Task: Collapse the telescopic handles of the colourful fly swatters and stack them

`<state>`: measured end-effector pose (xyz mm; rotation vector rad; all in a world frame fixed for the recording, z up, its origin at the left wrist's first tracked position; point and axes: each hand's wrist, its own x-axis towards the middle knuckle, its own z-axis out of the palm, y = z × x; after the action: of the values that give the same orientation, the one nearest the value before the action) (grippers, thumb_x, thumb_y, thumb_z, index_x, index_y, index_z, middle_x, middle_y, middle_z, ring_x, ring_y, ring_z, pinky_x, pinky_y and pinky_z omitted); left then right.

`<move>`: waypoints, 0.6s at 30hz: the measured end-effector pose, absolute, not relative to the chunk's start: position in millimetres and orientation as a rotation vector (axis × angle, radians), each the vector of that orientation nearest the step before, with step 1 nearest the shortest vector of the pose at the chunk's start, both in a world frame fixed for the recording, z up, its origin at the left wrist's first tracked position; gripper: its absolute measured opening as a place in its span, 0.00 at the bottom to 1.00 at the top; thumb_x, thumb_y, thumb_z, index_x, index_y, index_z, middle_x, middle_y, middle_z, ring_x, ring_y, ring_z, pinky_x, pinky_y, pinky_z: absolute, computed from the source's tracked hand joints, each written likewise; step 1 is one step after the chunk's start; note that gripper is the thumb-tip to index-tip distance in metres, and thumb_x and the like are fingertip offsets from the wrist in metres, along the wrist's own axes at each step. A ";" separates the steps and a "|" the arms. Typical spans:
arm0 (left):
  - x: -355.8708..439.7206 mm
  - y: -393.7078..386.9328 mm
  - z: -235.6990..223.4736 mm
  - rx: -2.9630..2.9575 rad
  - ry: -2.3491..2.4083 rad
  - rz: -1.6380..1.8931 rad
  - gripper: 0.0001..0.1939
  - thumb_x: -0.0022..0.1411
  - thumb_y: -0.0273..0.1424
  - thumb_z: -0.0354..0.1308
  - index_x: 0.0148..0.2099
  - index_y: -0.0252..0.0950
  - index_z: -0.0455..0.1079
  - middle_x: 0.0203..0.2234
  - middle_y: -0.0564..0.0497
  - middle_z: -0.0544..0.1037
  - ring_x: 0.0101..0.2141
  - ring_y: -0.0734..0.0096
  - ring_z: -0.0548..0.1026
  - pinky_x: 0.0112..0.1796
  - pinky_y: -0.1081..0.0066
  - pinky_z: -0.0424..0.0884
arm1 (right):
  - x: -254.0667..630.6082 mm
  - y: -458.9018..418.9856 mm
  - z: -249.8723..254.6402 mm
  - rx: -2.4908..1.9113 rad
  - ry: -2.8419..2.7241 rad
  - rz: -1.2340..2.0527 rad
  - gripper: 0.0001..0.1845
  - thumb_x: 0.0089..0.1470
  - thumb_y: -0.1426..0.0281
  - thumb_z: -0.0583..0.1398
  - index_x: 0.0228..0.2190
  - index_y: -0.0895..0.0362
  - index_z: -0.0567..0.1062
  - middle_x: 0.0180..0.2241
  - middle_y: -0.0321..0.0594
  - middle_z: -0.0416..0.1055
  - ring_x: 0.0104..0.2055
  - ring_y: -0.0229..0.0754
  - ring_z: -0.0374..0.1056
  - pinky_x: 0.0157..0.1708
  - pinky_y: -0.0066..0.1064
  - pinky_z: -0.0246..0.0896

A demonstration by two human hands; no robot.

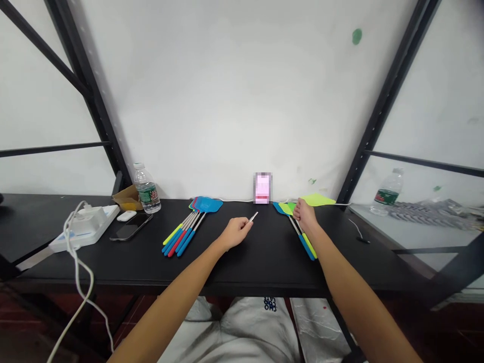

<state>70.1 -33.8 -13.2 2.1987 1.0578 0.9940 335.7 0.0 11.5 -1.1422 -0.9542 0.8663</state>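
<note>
"What do the hands have?"

"The left hand has its fingers closed on a thin silver rod, which points up and to the right. The right hand has its fingers curled around the thin shafts of the right bunch of fly swatters, just below the heads."

"How many swatters are there?"

"The right bunch shows two handles, one blue and one yellow, and the hand hides anything more. A yellow-green swatter head lies just behind it. The left bunch of fly swatters has about six, though they overlap too much for an exact count: one yellow handle, one red, the rest blue."

"And the room?"

"It's all on a black counter: one water bottle, one phone, one white earbud case, one white power strip with a white cable, one brown paper bag and one pixelated pink object. Behind is a white wall, framed by two black metal uprights. A second water bottle stands off to the right, on a paler surface beyond the counter."
</note>
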 end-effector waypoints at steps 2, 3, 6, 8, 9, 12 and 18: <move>70.0 -32.5 -14.6 2.207 1.089 1.010 0.21 0.64 0.45 0.47 0.25 0.35 0.62 0.18 0.57 0.62 0.23 0.77 0.60 0.26 0.74 0.54 | 336.3 -1.4 7.8 -1.242 -0.843 0.895 0.19 0.55 0.60 0.54 0.21 0.51 0.49 0.12 0.24 0.41 0.12 0.29 0.38 0.11 0.25 0.32; 70.3 -32.2 -14.9 2.218 1.092 1.006 0.21 0.64 0.45 0.47 0.25 0.35 0.62 0.18 0.57 0.62 0.23 0.77 0.60 0.26 0.74 0.54 | 330.7 -3.3 5.0 -1.270 -0.878 0.946 0.19 0.54 0.60 0.55 0.20 0.52 0.50 0.12 0.24 0.42 0.12 0.29 0.39 0.11 0.24 0.32; 70.4 -32.9 -14.4 2.259 1.119 0.989 0.22 0.65 0.44 0.47 0.24 0.36 0.61 0.17 0.58 0.60 0.22 0.77 0.58 0.25 0.74 0.53 | 304.7 -11.2 -2.9 -1.271 -1.130 1.163 0.21 0.55 0.58 0.56 0.19 0.53 0.52 0.13 0.25 0.45 0.13 0.28 0.43 0.12 0.21 0.34; 69.4 -33.8 -13.3 2.308 1.145 0.990 0.21 0.65 0.44 0.47 0.25 0.36 0.61 0.17 0.57 0.61 0.21 0.77 0.59 0.25 0.73 0.52 | 291.6 -15.8 -5.8 -1.286 -1.290 1.281 0.22 0.56 0.57 0.55 0.19 0.54 0.54 0.13 0.26 0.47 0.12 0.28 0.44 0.12 0.21 0.34; 68.7 -34.2 -12.7 2.339 1.159 0.989 0.21 0.65 0.43 0.47 0.25 0.36 0.62 0.17 0.57 0.62 0.21 0.76 0.60 0.25 0.73 0.52 | 288.2 -17.3 -6.5 -1.299 -1.350 1.324 0.22 0.56 0.56 0.54 0.18 0.54 0.55 0.13 0.27 0.48 0.12 0.28 0.45 0.12 0.21 0.33; 66.8 -34.4 -11.0 2.423 1.233 0.961 0.21 0.66 0.42 0.47 0.25 0.36 0.63 0.17 0.55 0.64 0.21 0.75 0.61 0.26 0.73 0.52 | 288.7 -18.3 -7.2 -1.388 -1.408 1.354 0.22 0.57 0.56 0.53 0.18 0.55 0.58 0.13 0.28 0.50 0.12 0.28 0.45 0.11 0.21 0.30; 63.0 -33.4 -8.6 2.487 1.429 0.832 0.19 0.66 0.42 0.47 0.28 0.36 0.68 0.20 0.51 0.70 0.22 0.72 0.66 0.26 0.71 0.51 | 299.9 -11.6 -13.0 -1.570 -1.376 1.247 0.22 0.55 0.55 0.56 0.18 0.55 0.61 0.11 0.31 0.55 0.10 0.29 0.48 0.10 0.22 0.31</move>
<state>63.0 -33.4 -8.6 2.4873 1.4295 0.8320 299.9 -11.6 -13.0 -1.5702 -1.3756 1.2472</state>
